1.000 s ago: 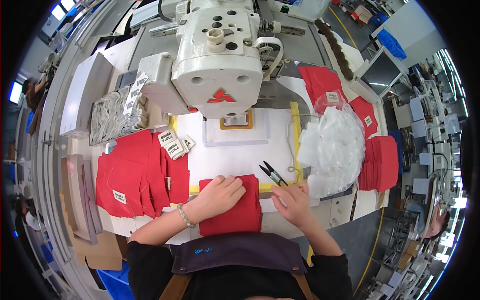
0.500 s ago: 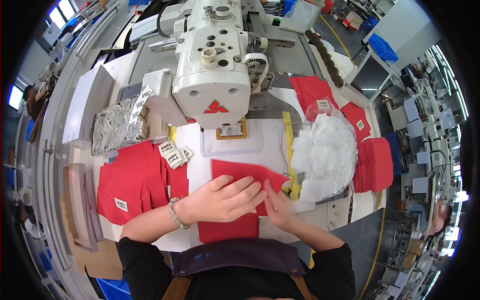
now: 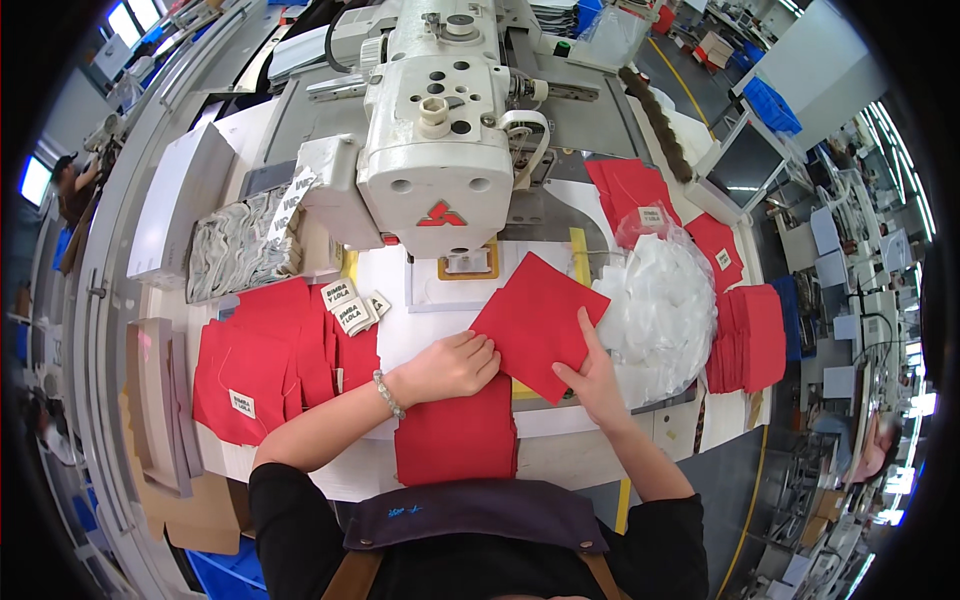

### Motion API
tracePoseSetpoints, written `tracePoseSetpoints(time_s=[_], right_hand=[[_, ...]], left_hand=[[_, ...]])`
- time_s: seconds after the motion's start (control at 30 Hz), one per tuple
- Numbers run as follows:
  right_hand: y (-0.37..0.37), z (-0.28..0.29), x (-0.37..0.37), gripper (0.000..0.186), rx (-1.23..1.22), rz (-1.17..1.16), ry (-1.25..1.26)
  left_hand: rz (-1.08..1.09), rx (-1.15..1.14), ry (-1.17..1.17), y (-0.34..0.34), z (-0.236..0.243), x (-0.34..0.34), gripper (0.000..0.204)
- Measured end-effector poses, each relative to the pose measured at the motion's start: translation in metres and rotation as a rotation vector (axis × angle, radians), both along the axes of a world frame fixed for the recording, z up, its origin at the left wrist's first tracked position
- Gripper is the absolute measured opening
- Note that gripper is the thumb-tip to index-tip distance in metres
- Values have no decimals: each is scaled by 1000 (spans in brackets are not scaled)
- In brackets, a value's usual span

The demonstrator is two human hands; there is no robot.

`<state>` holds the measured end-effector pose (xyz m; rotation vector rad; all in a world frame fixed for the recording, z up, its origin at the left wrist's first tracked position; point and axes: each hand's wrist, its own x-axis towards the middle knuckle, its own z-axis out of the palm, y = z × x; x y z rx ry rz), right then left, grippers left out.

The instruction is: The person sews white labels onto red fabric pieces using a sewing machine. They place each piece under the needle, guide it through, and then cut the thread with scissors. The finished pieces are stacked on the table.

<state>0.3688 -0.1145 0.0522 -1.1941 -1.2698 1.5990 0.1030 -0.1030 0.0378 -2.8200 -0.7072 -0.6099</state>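
Observation:
A red square fabric piece (image 3: 538, 320) lies turned like a diamond on the white table, just in front of the white sewing machine (image 3: 435, 140). My left hand (image 3: 450, 365) grips its left corner with curled fingers. My right hand (image 3: 592, 375) presses on its right edge, index finger stretched along the cloth. A second red piece (image 3: 455, 435) lies flat below my left hand, at the table's near edge.
A spread of red pieces with small white labels (image 3: 265, 365) covers the left of the table, with loose labels (image 3: 350, 305) beside it. A bag of white filling (image 3: 655, 300) sits at right, more red pieces (image 3: 745, 335) beyond it. Grey packets (image 3: 235, 250) lie far left.
One red piece has been lifted off the near stack and slid up toward the machine, rotated to a diamond. Both hands moved forward with it. The view shifted closer to the machine.

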Motion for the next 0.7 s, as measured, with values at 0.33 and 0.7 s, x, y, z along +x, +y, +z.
tracePoseSetpoints(time_s=[0.33,0.7], right_hand=[[25,-16,14,90,220,29,-220],[76,13,-2,93,99,151,-185]], left_hand=[[-16,78,-45,18,-1,-3,24],[58,89,33,32,-3,-10,30]])
